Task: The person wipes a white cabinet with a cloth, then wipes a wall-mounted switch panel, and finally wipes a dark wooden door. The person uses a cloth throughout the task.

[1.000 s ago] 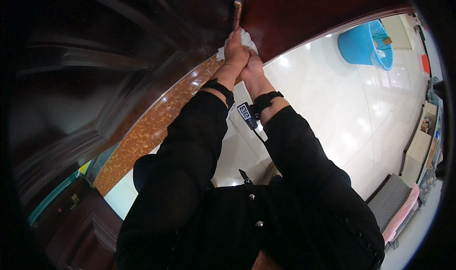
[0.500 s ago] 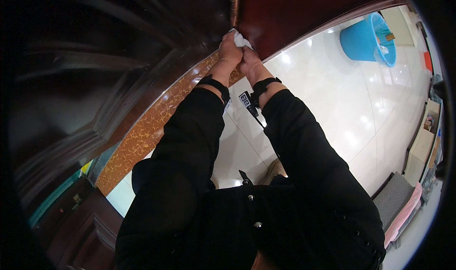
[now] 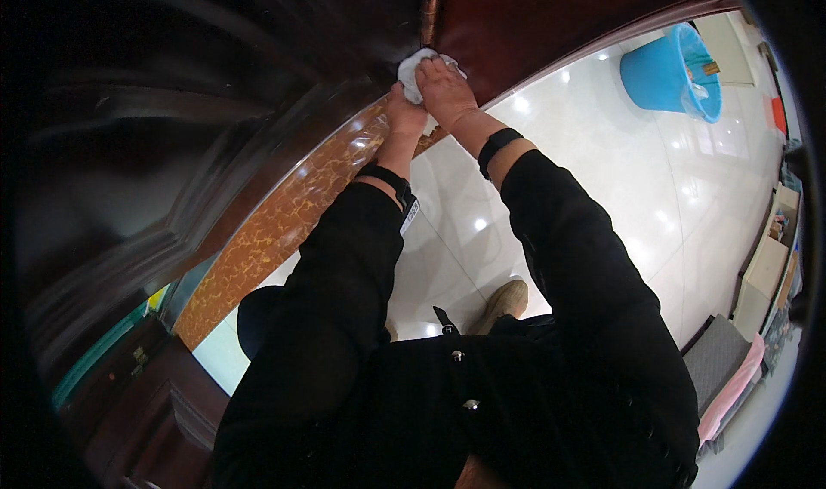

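A crumpled white cloth (image 3: 412,69) is at the seam between the dark wooden door panels, just below a bronze-coloured hinge (image 3: 428,16). My right hand (image 3: 445,91) lies over it, fingers bent round its right part. Lower down and to the left, my left hand (image 3: 405,113) is closed at the cloth's bottom edge; its fingertips are partly hidden. Both arms reach forward in black sleeves, with black straps at the wrists. The reddish-brown door panel (image 3: 533,24) extends to the right of the hinge, while a darker moulded panel (image 3: 215,102) fills the left.
A blue bin (image 3: 651,74) with a clear liner stands on the glossy white floor (image 3: 602,188) at the far right. Brown patterned stone (image 3: 258,248) borders the left panel. Beige boxes (image 3: 757,274) and a grey pad (image 3: 716,360) line the right side.
My right hand has moved up and onto the cloth, turning its back into view. My left hand has shifted slightly down and left, and more of the cloth shows.
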Available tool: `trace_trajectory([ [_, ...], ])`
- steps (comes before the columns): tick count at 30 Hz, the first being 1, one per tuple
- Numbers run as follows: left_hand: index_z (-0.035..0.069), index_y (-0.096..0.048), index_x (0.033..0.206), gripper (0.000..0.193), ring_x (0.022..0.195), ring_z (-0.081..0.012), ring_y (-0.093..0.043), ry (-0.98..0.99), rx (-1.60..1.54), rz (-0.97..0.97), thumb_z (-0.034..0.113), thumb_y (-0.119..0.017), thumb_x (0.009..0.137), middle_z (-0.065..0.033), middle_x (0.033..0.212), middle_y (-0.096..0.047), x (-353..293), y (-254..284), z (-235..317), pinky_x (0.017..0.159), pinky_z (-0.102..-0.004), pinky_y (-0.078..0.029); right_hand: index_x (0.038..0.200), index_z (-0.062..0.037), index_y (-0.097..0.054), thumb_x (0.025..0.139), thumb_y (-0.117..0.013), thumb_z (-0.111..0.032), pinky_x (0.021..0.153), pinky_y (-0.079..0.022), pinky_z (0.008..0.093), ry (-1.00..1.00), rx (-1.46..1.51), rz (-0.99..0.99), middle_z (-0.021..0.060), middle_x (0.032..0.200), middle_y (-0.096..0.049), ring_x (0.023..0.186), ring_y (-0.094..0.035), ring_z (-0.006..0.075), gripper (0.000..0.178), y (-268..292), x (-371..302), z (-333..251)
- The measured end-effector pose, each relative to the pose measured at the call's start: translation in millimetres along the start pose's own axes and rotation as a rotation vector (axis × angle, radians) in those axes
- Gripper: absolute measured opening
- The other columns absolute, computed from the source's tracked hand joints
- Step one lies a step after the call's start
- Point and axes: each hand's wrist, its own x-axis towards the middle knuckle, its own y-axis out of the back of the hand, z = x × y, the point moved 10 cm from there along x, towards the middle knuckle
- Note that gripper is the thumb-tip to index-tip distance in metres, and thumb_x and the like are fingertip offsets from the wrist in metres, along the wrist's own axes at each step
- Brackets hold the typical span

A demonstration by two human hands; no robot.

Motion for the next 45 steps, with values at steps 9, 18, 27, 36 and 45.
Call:
trace_trajectory([
  [9, 0.004, -0.062, 0.117, 0.044, 0.114, -0.0388, -0.057, -0.712, 1.235, 0.176, -0.003, -0.072, 0.075, -0.0171, 0.118, -0.059, -88, -84, 116, 0.099, -0.0430, -0.047, 0.119, -0.0002, -0.060, 0.087, -0.065, -0.012, 0.092, -0.051, 0.0419, -0.691, 0.819, 0.337, 0.0227, 0.110, -0.066, 0.102, -0.064, 0.0409, 0.035, -4, -44, 53],
  [18, 0.004, -0.065, 0.120, 0.042, 0.118, -0.0371, -0.056, -1.083, 1.198, 0.077, -0.003, -0.067, 0.079, -0.0189, 0.125, -0.059, -156, -146, 197, 0.102, -0.0428, -0.045, 0.136, 0.0036, -0.050, 0.085, -0.066, -0.012, 0.099, -0.047, 0.0400, -0.276, 0.896, 0.777, 0.0247, 0.134, -0.053, 0.116, -0.058, 0.0392, 0.056, 134, -54, -5],
  [27, 0.002, -0.064, 0.128, 0.047, 0.132, -0.0419, -0.050, -1.691, 1.169, 0.036, -0.005, -0.064, 0.081, -0.0210, 0.134, -0.056, -224, -246, 300, 0.108, -0.0472, -0.042, 0.140, 0.0012, -0.050, 0.083, -0.063, -0.018, 0.114, -0.033, 0.0486, 0.155, 0.586, 1.118, 0.0248, 0.147, -0.043, 0.137, -0.040, 0.0444, 0.061, 296, -23, -38],
  [36, 0.005, -0.062, 0.132, 0.054, 0.126, -0.0382, -0.053, -1.688, 1.498, -0.003, -0.002, -0.066, 0.079, -0.0178, 0.135, -0.058, -199, -255, 288, 0.107, -0.0457, -0.038, 0.115, 0.0098, -0.057, 0.085, -0.059, -0.007, 0.116, -0.031, 0.0489, -0.004, 0.717, 0.900, 0.0262, 0.150, -0.039, 0.139, -0.037, 0.0467, 0.034, 250, 12, -24],
  [45, 0.003, -0.062, 0.131, 0.055, 0.128, -0.0365, -0.051, -1.511, 1.531, 0.016, -0.006, -0.065, 0.077, -0.0169, 0.136, -0.057, -167, -201, 244, 0.108, -0.0449, -0.038, 0.129, 0.0014, -0.059, 0.089, -0.056, -0.010, 0.118, -0.028, 0.0497, -0.140, 0.538, 0.694, 0.0162, 0.159, -0.033, 0.149, -0.026, 0.0351, 0.042, 176, 7, -27],
])
